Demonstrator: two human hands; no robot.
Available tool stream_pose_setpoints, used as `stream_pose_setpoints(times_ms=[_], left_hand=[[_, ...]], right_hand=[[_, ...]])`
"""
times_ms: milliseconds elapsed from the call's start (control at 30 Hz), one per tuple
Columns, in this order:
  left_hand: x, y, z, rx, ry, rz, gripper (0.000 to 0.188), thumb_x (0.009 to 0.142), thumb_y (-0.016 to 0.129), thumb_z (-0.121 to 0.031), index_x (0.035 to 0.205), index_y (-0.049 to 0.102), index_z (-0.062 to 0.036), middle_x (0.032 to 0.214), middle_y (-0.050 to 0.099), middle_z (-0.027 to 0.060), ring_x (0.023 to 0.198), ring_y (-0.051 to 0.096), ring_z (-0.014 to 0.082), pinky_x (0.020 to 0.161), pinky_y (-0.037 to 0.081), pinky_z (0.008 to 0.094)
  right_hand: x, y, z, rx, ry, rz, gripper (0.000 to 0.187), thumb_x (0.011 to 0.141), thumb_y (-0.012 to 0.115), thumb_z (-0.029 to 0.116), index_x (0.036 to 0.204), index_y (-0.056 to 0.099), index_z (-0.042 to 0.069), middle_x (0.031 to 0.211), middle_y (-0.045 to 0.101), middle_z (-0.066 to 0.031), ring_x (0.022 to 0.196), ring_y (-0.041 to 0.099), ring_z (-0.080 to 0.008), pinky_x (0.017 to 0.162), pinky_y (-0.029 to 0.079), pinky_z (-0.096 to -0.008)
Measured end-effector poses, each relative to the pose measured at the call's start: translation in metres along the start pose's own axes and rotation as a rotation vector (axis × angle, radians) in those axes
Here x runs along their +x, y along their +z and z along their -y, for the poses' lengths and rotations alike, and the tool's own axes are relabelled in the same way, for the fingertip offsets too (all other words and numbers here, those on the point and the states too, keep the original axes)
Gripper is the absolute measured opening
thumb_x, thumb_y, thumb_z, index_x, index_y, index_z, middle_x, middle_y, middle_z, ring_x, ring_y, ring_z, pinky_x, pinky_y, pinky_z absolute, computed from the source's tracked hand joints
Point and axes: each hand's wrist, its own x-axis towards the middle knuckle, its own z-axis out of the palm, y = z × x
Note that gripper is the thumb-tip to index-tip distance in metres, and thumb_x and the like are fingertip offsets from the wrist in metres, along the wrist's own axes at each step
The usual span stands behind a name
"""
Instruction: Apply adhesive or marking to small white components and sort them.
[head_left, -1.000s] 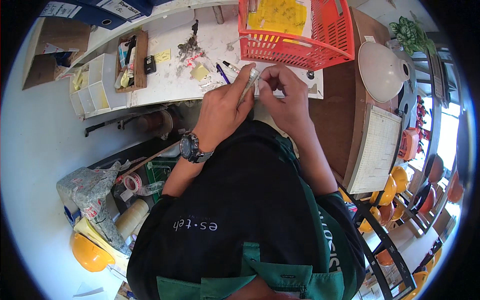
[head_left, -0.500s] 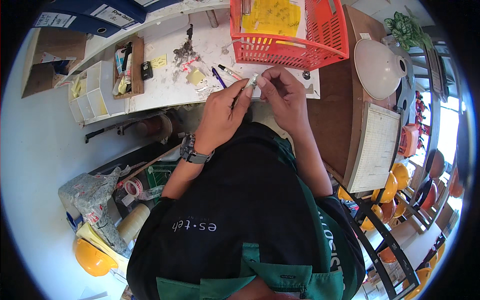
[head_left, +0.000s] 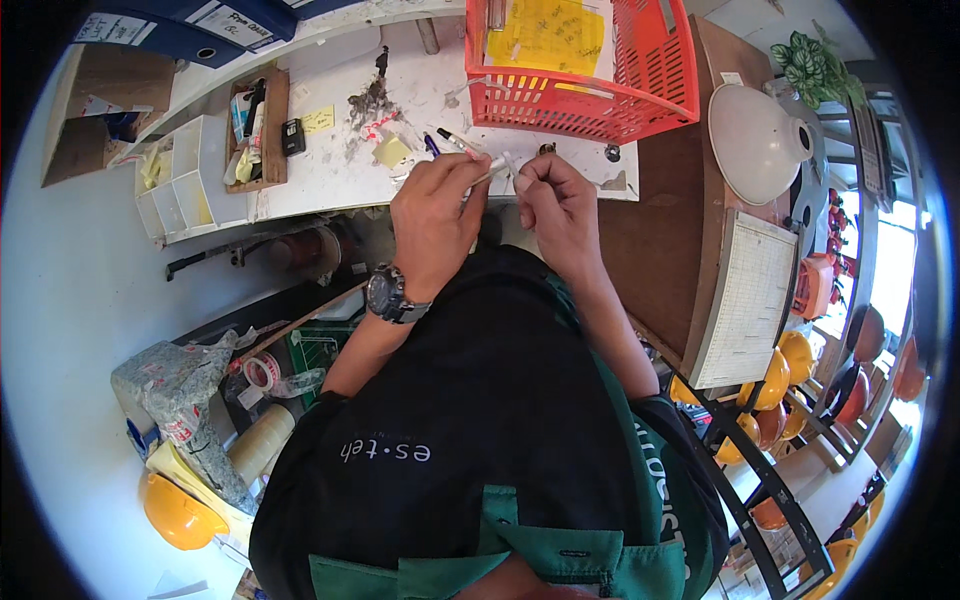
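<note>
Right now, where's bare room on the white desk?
Front-left strip of the desk, between the small black box and square yellow note. Also a smudged patch between the dark stain and red basket. Crowded: just beyond the left hand, where two pens lie; wooden tray, packed.

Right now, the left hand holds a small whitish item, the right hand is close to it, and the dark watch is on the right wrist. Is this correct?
Not quite: the head view shows the dark watch on the left wrist. The left hand holds the small whitish item, and the right hand is close to it.
</note>
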Motion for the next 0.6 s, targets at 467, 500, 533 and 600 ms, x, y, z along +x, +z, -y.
stream_pose_setpoints(times_ms=[467,500,533,600], left_hand=[[-0.017,-0.014,0.007,-0.187,0.228,0.212,0.026,0.068,0.08,0.007,0.089,0.07,-0.0045,0.095,0.072,0.006,0.081,0.065,0.0228,0.071,0.052,0.033],[-0.017,-0.014,0.008,-0.185,0.231,0.212,0.026,0.068,0.08,0.007,0.089,0.07,-0.0045,0.095,0.072,0.006,0.081,0.065,0.0228,0.071,0.052,0.033],[-0.019,-0.014,0.01,-0.188,0.208,0.204,0.026,0.068,0.08,0.006,0.09,0.07,-0.0037,0.095,0.072,0.0072,0.081,0.066,0.0236,0.072,0.052,0.0333],[-0.019,-0.011,0.01,-0.188,0.199,0.215,0.026,0.068,0.08,0.006,0.091,0.071,-0.0029,0.095,0.072,0.0084,0.082,0.067,0.0243,0.073,0.053,0.0335]], right_hand=[[0.028,-0.03,-0.003,0.248,0.163,-0.21,0.018,0.097,0.055,0.016,0.086,0.059,0.002,0.073,0.06,-0.0039,0.054,0.056,-0.0116,0.048,0.042,-0.0264],[0.026,-0.03,-0.002,0.025,0.129,-0.249,0.022,0.097,0.057,0.017,0.082,0.059,0.001,0.07,0.061,-0.0055,0.053,0.058,-0.0157,0.049,0.044,-0.0293],[0.025,-0.032,-0.002,-0.195,0.094,-0.288,0.026,0.096,0.06,0.019,0.078,0.059,0.0,0.067,0.063,-0.0071,0.052,0.06,-0.0198,0.05,0.046,-0.0323],[0.025,-0.055,-0.022,-0.51,-0.002,-0.34,0.029,0.095,0.062,0.019,0.074,0.06,-0.001,0.064,0.063,-0.0103,0.053,0.061,-0.026,0.053,0.048,-0.0359]])
